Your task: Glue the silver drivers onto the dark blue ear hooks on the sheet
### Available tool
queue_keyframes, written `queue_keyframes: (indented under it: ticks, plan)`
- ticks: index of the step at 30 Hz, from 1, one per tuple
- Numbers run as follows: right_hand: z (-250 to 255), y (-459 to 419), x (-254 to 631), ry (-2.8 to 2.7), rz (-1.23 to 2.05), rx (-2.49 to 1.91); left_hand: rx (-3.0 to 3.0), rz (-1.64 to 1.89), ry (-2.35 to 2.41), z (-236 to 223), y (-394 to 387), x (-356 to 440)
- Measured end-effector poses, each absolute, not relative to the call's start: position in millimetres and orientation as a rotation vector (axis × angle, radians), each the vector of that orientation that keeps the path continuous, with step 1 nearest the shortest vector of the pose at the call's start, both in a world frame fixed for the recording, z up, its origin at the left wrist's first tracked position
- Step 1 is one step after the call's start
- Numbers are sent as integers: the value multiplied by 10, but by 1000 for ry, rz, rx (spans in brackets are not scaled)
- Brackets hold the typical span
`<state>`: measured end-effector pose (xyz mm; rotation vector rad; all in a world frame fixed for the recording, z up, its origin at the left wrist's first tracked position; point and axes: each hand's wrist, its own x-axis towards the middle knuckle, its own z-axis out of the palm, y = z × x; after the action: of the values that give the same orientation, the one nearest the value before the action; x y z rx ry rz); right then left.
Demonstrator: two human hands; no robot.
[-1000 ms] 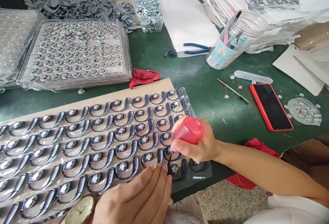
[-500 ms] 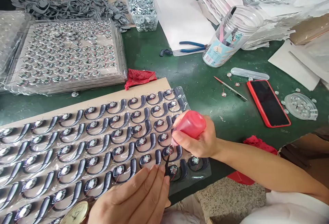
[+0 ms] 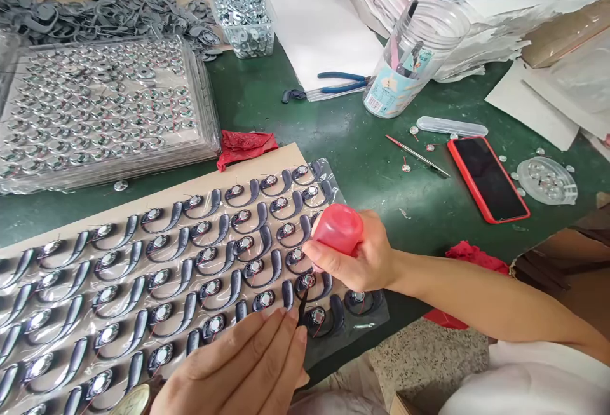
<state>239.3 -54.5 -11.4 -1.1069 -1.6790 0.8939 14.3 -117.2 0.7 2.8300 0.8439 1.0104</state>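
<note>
"Which piece gets the attention here?"

"A dark navy, hook-shaped plastic piece (image 3: 326, 285) on the clear plastic sheet (image 3: 369, 321). It lies by the sheet's right edge, closer to the near right corner than to the far one, with a round silver metal disc (image 3: 305, 280) in its wide end. The sheet itself lies by the near edge of the green desk (image 3: 405, 194)."

"And the grip?"

"The right hand (image 3: 357, 253) is wrapped round a translucent red squeeze bottle (image 3: 339, 227), its narrow end angled down just beside the disc. I can't tell whether it touches. The left hand (image 3: 236, 364) is closed on a slim black pointed tool (image 3: 302, 309), whose tip reaches the disc; the pinch itself hides under the fingers."

"How would you do this well?"

"I'd let the tool's tip steady the disc and squeeze lightly, in short presses, aiming at the rim rather than the face."

"Any risk?"

"The left hand hangs over neighbouring pieces (image 3: 338, 313), so I'd keep its weight off them. A hard squeeze could also flood the disc."
</note>
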Motion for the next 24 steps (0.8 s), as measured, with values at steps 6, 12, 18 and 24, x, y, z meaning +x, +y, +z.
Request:
queue_keyframes:
  ticks: [6, 12, 18, 24]
  plan:
    - [-94, -551, 2426, -1642, 947, -1087, 2724, 983, 840, 52, -1128, 135]
    - [-104, -559, 2415, -1619, 950, -1055, 2633, 997, 847, 48, -1115, 135]
    - [-127, -570, 2416, -1674, 969, -1075, 2528, 898, 823, 105, -1023, 99]
    - [-199, -598, 2374, -1721, 852, -981, 2418, 930, 814, 121, -903, 19]
